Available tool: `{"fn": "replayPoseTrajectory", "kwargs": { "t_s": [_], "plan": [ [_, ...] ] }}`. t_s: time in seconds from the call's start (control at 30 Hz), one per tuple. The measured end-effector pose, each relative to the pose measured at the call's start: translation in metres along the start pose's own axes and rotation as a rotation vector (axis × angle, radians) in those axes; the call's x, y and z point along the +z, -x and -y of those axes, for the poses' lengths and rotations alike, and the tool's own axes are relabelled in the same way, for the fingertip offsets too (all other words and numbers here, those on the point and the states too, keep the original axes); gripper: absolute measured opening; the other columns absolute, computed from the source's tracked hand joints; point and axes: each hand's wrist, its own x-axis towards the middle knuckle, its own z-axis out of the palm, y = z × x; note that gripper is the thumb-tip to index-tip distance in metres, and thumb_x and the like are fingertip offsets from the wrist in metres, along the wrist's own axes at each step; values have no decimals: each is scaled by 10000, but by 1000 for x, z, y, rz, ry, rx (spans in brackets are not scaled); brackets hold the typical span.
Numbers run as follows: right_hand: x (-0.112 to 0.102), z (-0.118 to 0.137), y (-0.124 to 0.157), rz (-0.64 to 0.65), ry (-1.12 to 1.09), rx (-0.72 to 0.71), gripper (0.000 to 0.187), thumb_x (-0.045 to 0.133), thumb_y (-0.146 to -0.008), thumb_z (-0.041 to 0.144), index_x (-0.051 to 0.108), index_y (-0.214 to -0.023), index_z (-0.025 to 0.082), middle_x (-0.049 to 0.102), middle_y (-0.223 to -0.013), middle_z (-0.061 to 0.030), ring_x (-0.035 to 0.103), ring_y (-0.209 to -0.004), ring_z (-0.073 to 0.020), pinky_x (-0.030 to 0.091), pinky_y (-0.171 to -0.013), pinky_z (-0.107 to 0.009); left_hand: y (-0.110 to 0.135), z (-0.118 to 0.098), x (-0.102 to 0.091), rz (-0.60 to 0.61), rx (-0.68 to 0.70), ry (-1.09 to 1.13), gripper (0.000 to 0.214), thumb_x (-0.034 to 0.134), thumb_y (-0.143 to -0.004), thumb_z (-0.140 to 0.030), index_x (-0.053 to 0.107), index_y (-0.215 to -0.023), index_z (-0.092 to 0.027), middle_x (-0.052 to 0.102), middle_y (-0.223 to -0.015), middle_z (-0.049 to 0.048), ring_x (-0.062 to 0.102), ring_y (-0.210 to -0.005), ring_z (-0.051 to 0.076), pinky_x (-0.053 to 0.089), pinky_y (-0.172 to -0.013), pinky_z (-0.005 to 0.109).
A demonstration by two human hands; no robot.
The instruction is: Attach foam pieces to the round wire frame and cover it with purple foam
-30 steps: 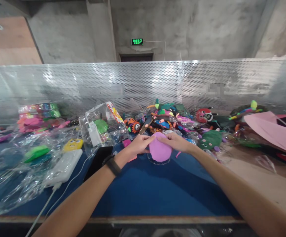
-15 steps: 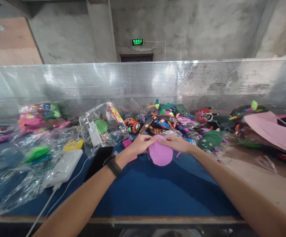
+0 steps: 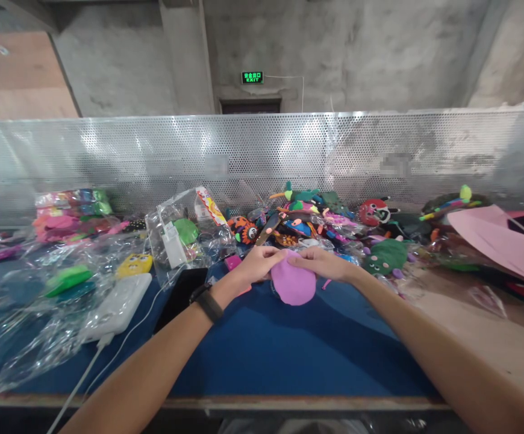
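Observation:
A round purple felt piece (image 3: pixel 293 283) hangs between both hands just above the blue cloth (image 3: pixel 271 349) on the table. My left hand (image 3: pixel 256 265), with a dark band on its wrist, pinches the piece's upper left edge. My right hand (image 3: pixel 323 262) pinches its upper right edge. Both hands meet at the top of the piece, fingers closed on it.
A heap of colourful felt figures (image 3: pixel 307 217) lies right behind the hands. Clear plastic bags (image 3: pixel 185 235) and packets of felt fill the left side, beside a white power bank (image 3: pixel 117 307) with a cable. Pink sheets (image 3: pixel 497 241) lie at the right. A perforated metal screen (image 3: pixel 262 150) closes the back.
The purple piece has sunk slightly and shifted a little left between the fingers; the stitched outline seen under it earlier is now covered. Arms hardly moved.

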Motion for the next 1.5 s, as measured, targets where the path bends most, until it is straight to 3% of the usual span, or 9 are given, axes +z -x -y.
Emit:
{"fn": "replayPoseTrajectory", "kwargs": {
  "t_s": [0.17,0.4,0.57,0.77,0.93,1.1,1.3,1.43,1.5],
  "plan": [
    [1,1,1,25,-25,11,492,513,-798,603,623,-713,131,538,-568,0,503,-506,-91,434,-469,-203,0,0,0,53,66,-20,405,635,-734,-505,675,-931,-154,598,-755,37,497,-581,83,374,-513,198],
    [3,4,2,27,-1,-10,497,490,-807,609,606,-700,138,521,-564,3,495,-508,-92,430,-469,-205,-4,6,-2,10,45,-45,455,581,-754,-552,673,-909,-134,518,-601,-3,378,-461,57,281,-445,200],
    [3,8,4,49,19,67,508,500,-786,634,591,-724,137,520,-571,4,498,-507,-91,437,-461,-200,0,0,0,-26,129,-90,419,616,-737,-520,684,-888,-135,584,-714,27,448,-555,77,327,-492,195],
    [1,1,-1,0,42,-33,495,513,-793,607,597,-690,131,480,-552,22,440,-485,-68,393,-450,-186,-5,8,-3,-9,42,-45,480,612,-729,-562,681,-919,-127,514,-566,-5,398,-451,64,293,-439,204],
    [-1,-2,-3,7,10,24,483,555,-764,610,629,-754,133,537,-587,5,501,-523,-91,415,-469,-199,-6,8,-3,-33,13,-20,500,635,-705,-574,679,-932,-130,479,-533,-25,386,-412,54,303,-423,202],
    [-6,-4,-4,-50,70,-13,471,570,-768,589,666,-775,128,559,-598,-7,496,-523,-91,393,-463,-195,-1,1,-1,11,-57,30,474,665,-698,-538,672,-947,-136,558,-614,-2,482,-467,67,372,-459,197],
    [-9,-5,-4,-91,49,1,479,565,-770,591,678,-806,127,558,-604,-8,508,-531,-100,411,-470,-206,5,-10,2,-28,-51,44,395,685,-714,-462,680,-916,-122,584,-618,3,517,-508,76,414,-490,200],
    [-8,-4,-3,-106,63,-10,474,566,-770,586,685,-798,128,561,-599,-6,491,-514,-91,392,-453,-200,4,-6,0,41,-63,72,423,691,-702,-471,683,-949,-127,631,-730,37,577,-599,101,468,-556,224],
    [-8,-3,-3,-75,47,21,476,566,-769,588,689,-846,134,583,-627,-14,521,-542,-102,419,-471,-201,1,-2,-1,47,-36,56,423,689,-701,-478,683,-918,-115,608,-679,25,544,-536,82,446,-513,211]
  ]
}}
